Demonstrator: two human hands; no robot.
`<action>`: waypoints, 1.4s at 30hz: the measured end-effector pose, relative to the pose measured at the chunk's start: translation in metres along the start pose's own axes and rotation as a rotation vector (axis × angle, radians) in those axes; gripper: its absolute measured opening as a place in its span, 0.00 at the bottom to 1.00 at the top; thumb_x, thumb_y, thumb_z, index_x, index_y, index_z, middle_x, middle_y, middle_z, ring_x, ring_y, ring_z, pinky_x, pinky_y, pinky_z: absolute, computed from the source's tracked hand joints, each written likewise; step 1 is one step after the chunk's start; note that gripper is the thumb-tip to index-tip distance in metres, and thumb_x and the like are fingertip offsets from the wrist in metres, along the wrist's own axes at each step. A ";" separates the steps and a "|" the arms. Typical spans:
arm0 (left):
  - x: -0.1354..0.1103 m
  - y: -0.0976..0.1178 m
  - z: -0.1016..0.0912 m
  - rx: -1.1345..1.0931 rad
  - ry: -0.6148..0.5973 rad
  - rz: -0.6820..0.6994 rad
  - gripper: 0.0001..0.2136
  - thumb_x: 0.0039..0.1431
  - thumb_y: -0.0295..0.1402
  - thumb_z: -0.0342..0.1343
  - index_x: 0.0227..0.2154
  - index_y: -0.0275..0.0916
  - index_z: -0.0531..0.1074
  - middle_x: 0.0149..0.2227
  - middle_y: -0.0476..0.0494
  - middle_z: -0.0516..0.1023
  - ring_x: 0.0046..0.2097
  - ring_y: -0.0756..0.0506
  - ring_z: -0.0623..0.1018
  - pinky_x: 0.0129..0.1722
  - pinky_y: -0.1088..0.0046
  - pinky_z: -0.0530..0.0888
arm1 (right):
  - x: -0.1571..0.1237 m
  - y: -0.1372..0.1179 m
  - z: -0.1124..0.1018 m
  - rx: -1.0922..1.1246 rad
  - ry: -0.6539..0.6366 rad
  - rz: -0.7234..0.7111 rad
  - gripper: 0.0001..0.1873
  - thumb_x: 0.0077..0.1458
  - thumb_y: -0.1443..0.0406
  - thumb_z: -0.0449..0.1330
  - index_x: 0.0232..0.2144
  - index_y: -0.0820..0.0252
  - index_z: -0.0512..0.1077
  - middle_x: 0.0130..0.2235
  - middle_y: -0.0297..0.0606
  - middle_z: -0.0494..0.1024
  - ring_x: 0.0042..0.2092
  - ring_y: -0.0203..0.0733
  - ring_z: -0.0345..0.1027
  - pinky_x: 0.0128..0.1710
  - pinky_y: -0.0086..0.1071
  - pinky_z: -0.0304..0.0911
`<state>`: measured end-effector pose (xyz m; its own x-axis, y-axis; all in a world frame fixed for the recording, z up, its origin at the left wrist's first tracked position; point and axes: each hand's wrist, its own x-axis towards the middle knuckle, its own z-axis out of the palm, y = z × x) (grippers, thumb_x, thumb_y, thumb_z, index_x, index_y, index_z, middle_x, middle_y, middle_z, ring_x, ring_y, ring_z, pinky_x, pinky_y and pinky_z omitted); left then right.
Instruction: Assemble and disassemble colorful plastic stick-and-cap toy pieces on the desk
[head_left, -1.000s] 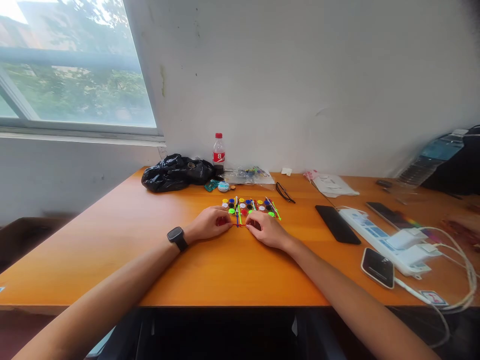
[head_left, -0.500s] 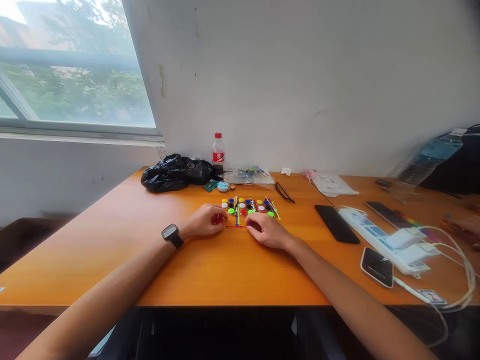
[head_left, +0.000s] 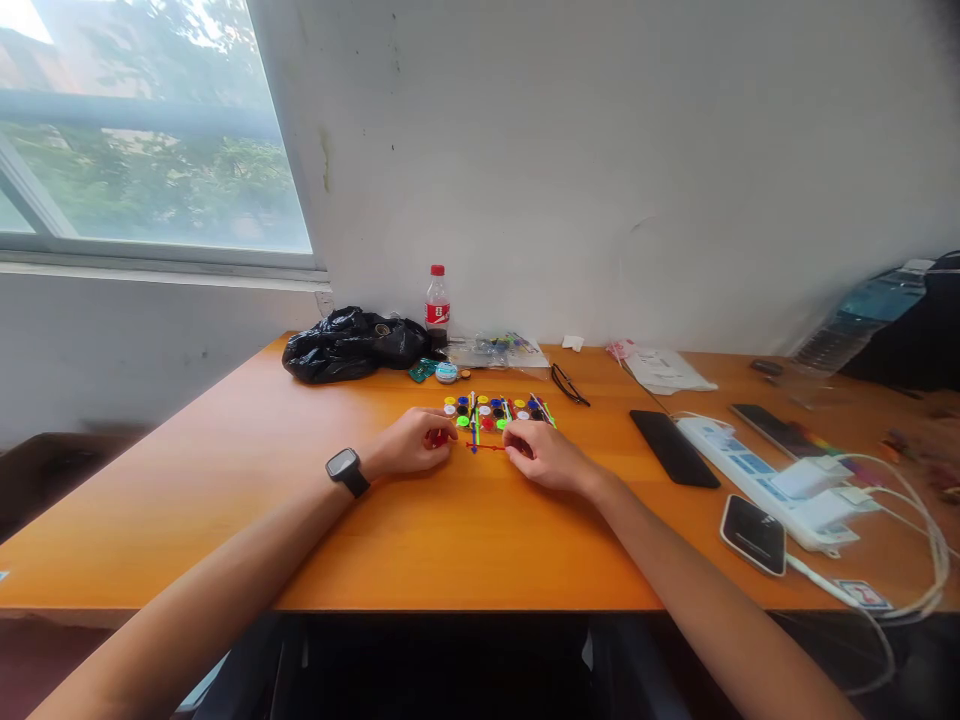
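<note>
My left hand (head_left: 412,442) rests on the table with its fingers curled around a small red piece (head_left: 437,437), mostly hidden by the fingers. My right hand (head_left: 546,456) pinches the right end of a thin red arrow-like stick (head_left: 489,447), whose other end points left. Between and behind both hands are several small round pots with coloured tops (head_left: 484,411) in yellow, blue, white, black, green and red. Thin coloured sticks lie across them, among them a blue one (head_left: 474,434) between my hands.
A black plastic bag (head_left: 352,345), a cola bottle (head_left: 437,305), a small round tin (head_left: 446,372) and eyeglasses (head_left: 570,385) stand or lie along the back. To the right are a black phone (head_left: 673,448), a power strip (head_left: 739,465) with cables and a white-edged device (head_left: 754,535).
My right hand has moved a little to the right with the red stick, which shifted right too and now tilts slightly. My left hand has hardly moved.
</note>
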<state>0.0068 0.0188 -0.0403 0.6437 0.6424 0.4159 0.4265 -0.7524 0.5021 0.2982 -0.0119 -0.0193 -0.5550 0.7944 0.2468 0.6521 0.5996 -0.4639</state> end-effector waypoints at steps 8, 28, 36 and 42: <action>-0.001 0.001 -0.001 0.010 0.013 0.020 0.09 0.54 0.23 0.57 0.36 0.38 0.80 0.31 0.48 0.75 0.31 0.50 0.72 0.33 0.75 0.69 | -0.002 0.002 -0.008 0.035 -0.036 0.045 0.05 0.55 0.71 0.58 0.29 0.57 0.68 0.28 0.33 0.72 0.30 0.38 0.63 0.31 0.31 0.54; -0.001 0.004 -0.001 -0.004 -0.009 0.001 0.08 0.54 0.25 0.57 0.35 0.38 0.80 0.31 0.47 0.76 0.30 0.51 0.72 0.32 0.76 0.69 | -0.001 -0.001 -0.003 -0.003 0.001 0.046 0.05 0.56 0.71 0.58 0.30 0.57 0.67 0.28 0.33 0.73 0.30 0.38 0.63 0.31 0.31 0.53; 0.000 0.006 -0.002 0.002 -0.006 0.010 0.08 0.55 0.25 0.57 0.34 0.38 0.80 0.30 0.47 0.77 0.30 0.51 0.72 0.32 0.76 0.69 | -0.001 -0.001 -0.001 0.019 -0.007 0.044 0.05 0.56 0.70 0.59 0.30 0.57 0.68 0.28 0.34 0.74 0.30 0.38 0.64 0.32 0.31 0.55; 0.000 0.002 0.000 0.000 -0.014 -0.003 0.08 0.56 0.25 0.56 0.35 0.38 0.80 0.31 0.47 0.76 0.30 0.51 0.72 0.32 0.76 0.69 | 0.000 0.000 -0.002 0.039 0.012 0.056 0.04 0.57 0.70 0.59 0.30 0.57 0.68 0.28 0.32 0.72 0.29 0.38 0.64 0.31 0.31 0.54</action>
<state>0.0076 0.0171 -0.0396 0.6510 0.6426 0.4041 0.4281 -0.7504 0.5036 0.2989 -0.0124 -0.0179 -0.5115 0.8280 0.2299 0.6614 0.5502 -0.5098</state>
